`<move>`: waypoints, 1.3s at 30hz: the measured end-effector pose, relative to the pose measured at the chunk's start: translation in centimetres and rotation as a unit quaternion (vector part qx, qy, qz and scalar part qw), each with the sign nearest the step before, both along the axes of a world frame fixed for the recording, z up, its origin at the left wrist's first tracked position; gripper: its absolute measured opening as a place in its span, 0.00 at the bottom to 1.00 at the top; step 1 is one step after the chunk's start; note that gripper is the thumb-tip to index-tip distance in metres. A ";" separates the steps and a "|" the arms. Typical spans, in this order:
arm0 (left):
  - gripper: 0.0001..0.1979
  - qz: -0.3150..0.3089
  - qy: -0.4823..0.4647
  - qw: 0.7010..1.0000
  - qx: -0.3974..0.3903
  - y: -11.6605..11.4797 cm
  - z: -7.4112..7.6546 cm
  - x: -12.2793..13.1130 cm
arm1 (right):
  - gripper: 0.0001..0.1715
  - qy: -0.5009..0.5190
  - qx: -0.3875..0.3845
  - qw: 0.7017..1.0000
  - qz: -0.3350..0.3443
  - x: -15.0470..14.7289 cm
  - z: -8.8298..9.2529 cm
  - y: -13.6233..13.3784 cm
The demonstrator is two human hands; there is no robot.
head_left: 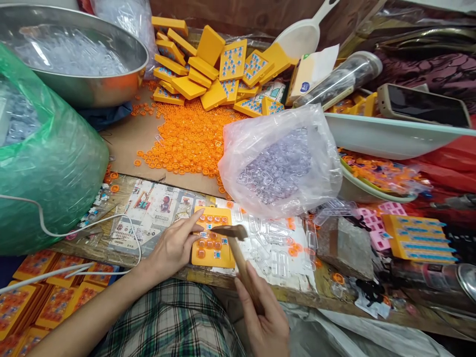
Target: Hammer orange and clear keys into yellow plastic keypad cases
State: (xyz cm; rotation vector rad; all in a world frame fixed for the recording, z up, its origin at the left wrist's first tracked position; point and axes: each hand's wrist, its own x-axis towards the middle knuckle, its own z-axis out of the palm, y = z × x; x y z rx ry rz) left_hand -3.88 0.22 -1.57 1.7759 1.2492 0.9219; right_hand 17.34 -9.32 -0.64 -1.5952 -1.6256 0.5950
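A yellow plastic board (211,261) with orange caps and a few blue pieces set in rows lies at the table's front edge. My left hand (174,244) grips its left side, with thumb and fingertips resting over the caps. In my right hand (265,317) is a hammer (241,255), held by its wooden handle; the dark head hovers over or touches the board's right half, I cannot tell which. Loose clear plastic pieces (279,263) and a few orange caps lie right of the board.
A heap of orange caps (193,139) and a stack of yellow boards (206,44) lie behind. Around stand an open bag of clear parts (234,148), a green bag (52,183), a steel bowl (92,89) and a metal block (347,243). A white cable (137,233) crosses at left.
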 end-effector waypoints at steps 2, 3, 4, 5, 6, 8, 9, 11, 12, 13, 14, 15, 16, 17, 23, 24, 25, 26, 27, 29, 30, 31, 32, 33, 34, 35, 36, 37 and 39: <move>0.24 0.072 -0.075 0.993 -0.047 -0.3 -0.1 0.4 | 0.26 0.037 -0.033 0.997 -0.059 0.1 -0.2 0.6; 0.23 0.109 -0.117 0.984 -0.082 -0.4 -0.2 0.6 | 0.25 0.058 -0.061 0.994 -0.074 0.1 -0.2 1.1; 0.23 0.138 -0.160 0.970 -0.122 -0.5 -0.2 0.9 | 0.25 0.084 -0.091 0.989 -0.077 0.1 -0.3 1.6; 0.23 0.158 -0.201 0.953 -0.164 -0.5 -0.2 1.3 | 0.25 0.111 -0.119 0.984 -0.072 0.0 -0.4 2.1; 0.24 0.171 -0.238 0.934 -0.202 -0.5 -0.2 1.6 | 0.26 0.136 -0.139 0.979 -0.065 -0.2 -0.5 2.7; 0.27 0.190 -0.287 0.905 -0.249 -0.3 0.2 2.2 | 0.26 0.174 -0.161 0.970 -0.055 -0.5 -0.7 3.5; 0.28 0.205 -0.298 0.896 -0.259 -0.2 0.4 2.4 | 0.27 0.188 -0.168 0.966 -0.055 -0.7 -0.7 3.8; 0.32 0.226 -0.317 0.879 -0.276 0.1 1.1 2.7 | 0.28 0.223 -0.188 0.954 -0.064 -1.0 -0.8 4.0; 0.33 0.219 -0.336 0.867 -0.295 0.2 1.5 2.7 | 0.30 0.246 -0.205 0.945 -0.068 -1.1 -0.7 4.0; 0.33 0.200 -0.361 0.852 -0.322 0.3 1.9 2.7 | 0.31 0.272 -0.225 0.933 -0.070 -1.3 -0.6 3.9; 0.31 0.175 -0.389 0.833 -0.353 0.2 2.3 2.6 | 0.33 0.296 -0.245 0.921 -0.069 -1.6 -0.4 3.9; 0.30 0.150 -0.414 0.812 -0.383 0.1 2.6 2.4 | 0.34 0.317 -0.262 0.909 -0.067 -1.8 -0.2 3.9; 0.28 0.133 -0.432 0.793 -0.408 -0.2 2.9 2.0 | 0.34 0.334 -0.274 0.900 -0.063 -2.2 0.0 4.0; 0.27 0.131 -0.442 0.779 -0.426 -0.5 3.2 1.5 | 0.35 0.347 -0.282 0.893 -0.057 -2.5 0.1 4.1; 0.27 0.241 -0.432 0.719 -0.488 -3.7 3.7 -2.5 | 0.28 0.194 -0.205 0.958 0.044 -3.5 -0.3 6.1; 0.26 0.258 -0.434 0.710 -0.490 -3.9 3.7 -2.8 | 0.25 0.146 -0.175 0.972 0.056 -3.4 -0.4 6.4; 0.25 0.269 -0.441 0.702 -0.491 -4.0 3.7 -2.9 | 0.23 0.110 -0.151 0.981 0.061 -3.2 -0.3 6.7; 0.24 0.273 -0.452 0.693 -0.490 -3.8 3.7 -2.8 | 0.22 0.087 -0.134 0.985 0.064 -2.9 0.0 7.1; 0.23 0.272 -0.466 0.684 -0.491 -3.6 3.7 -2.6 | 0.21 0.067 -0.119 0.988 0.065 -2.6 0.4 7.5; 0.22 0.257 -0.494 0.664 -0.499 -2.8 3.8 -1.6 | 0.18 0.011 -0.078 0.995 0.059 -1.7 2.0 8.7; 0.22 0.246 -0.506 0.654 -0.506 -2.4 3.8 -1.0 | 0.17 -0.013 -0.056 0.997 0.048 -1.2 3.0 9.4; 0.21 0.234 -0.514 0.644 -0.516 -1.9 3.8 -0.4 | 0.15 -0.040 -0.029 0.998 0.034 -0.8 4.1 10.3; 0.21 0.220 -0.522 0.635 -0.525 -1.6 3.8 0.1 | 0.15 -0.064 -0.001 0.998 0.023 -0.4 5.2 11.2; 0.20 0.204 -0.529 0.626 -0.535 -1.3 3.8 0.7 | 0.15 -0.092 0.032 0.995 0.017 -0.2 6.3 12.1; 0.20 0.188 -0.535 0.620 -0.543 -1.1 3.8 1.1 | 0.15 -0.146 0.076 0.986 0.023 0.0 7.3 12.9; 0.20 0.175 -0.539 0.616 -0.547 -1.0 3.8 1.5 | 0.15 -0.203 0.109 0.973 0.032 0.0 8.1 13.6; 0.19 0.166 -0.541 0.614 -0.550 -0.9 3.8 1.8 | 0.15 -0.259 0.131 0.956 0.037 0.0 8.6 14.3; 0.18 0.162 -0.540 0.614 -0.552 -0.9 3.8 2.0 | 0.15 -0.305 0.140 0.941 0.038 0.1 8.8 14.9; 0.17 0.164 -0.532 0.615 -0.558 -1.0 3.7 2.2 | 0.15 -0.358 0.127 0.925 0.010 0.6 8.5 16.2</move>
